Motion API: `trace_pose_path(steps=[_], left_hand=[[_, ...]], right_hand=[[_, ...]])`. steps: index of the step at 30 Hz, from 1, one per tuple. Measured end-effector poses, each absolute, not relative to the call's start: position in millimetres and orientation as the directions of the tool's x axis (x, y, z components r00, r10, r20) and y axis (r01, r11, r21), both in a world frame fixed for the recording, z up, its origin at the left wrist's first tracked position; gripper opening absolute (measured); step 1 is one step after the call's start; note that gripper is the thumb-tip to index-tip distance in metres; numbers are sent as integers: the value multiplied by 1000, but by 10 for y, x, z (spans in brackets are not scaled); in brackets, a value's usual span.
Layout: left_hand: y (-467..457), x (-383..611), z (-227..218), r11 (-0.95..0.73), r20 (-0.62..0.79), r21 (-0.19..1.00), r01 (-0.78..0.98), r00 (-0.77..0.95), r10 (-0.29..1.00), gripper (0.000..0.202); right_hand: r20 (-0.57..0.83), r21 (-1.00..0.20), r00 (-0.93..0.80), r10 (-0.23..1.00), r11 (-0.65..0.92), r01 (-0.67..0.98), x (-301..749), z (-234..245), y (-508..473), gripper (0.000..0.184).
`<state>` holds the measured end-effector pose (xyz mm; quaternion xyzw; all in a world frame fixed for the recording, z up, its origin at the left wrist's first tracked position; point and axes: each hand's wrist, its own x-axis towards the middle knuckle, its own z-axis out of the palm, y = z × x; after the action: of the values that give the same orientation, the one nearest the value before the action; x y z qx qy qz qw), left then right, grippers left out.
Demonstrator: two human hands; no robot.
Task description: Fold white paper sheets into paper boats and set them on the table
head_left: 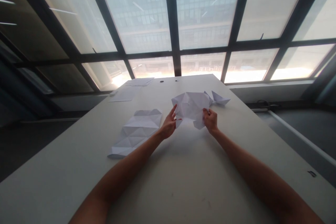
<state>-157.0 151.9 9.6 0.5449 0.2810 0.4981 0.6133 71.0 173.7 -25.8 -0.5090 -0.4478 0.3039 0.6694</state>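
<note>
A creased sheet of white paper (189, 105) is held up above the table between my two hands, with its lower corners bent. My right hand (210, 119) is closed on its right edge, thumb on the near face. At the left edge, my left hand (168, 125) has its fingers partly spread and touches the paper; some of its fingers are behind the sheet. Just beyond my right hand stands a folded paper shape (221, 99) with pointed tips. Left of my left hand, another creased paper sheet (138, 131) lies on the table.
The long white table (168, 182) reaches toward large framed windows (147, 14). Flat sheets of paper (123, 93) lie at its far left. A small dark object (312, 174) is near the right edge.
</note>
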Motion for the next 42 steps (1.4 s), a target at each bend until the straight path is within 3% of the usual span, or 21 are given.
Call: trace_pose_path(steps=[3,8,10,15,18,21,26,31,35,39,42], left_hand=[[1558,-1661,192,-55,135,969,-240,333,933,87],[1636,-1755,270,58,-44,995,-80,169,985,67],[1646,-1757,250,31,-25,999,-44,137,990,72],[1650,-1762,162,-138,123,984,109,127,984,106],[1686,-1791,134,-165,147,979,122,140,979,108],[1739,-1819,125,-175,165,975,138,82,983,95],[1819,-1908,165,-91,87,995,44,100,991,51],[1946,-2195,327,75,-68,995,-73,102,992,37],[2044,-2403,392,180,-140,967,-181,216,966,27],[2109,-2482,288,207,-190,977,-60,206,960,22],[2179,-2625,243,100,-145,975,200,222,964,30]], right_hand=[[242,-960,404,882,277,-31,818,-246,1776,39],[247,-958,359,900,282,-49,901,-213,1775,41],[257,-954,338,906,292,-59,894,-218,1771,42],[262,-950,348,900,305,-71,889,-249,1775,42],[248,-950,365,897,299,-91,907,-249,1778,42],[249,-948,378,892,304,-91,916,-236,1774,42],[258,-947,403,878,312,-72,931,-235,1783,42],[256,-946,420,871,314,-75,950,-256,1807,44],[273,-943,431,860,328,-59,901,-256,1804,47],[288,-947,398,871,320,-16,821,-284,1783,45],[282,-956,392,876,293,34,810,-333,1783,42]])
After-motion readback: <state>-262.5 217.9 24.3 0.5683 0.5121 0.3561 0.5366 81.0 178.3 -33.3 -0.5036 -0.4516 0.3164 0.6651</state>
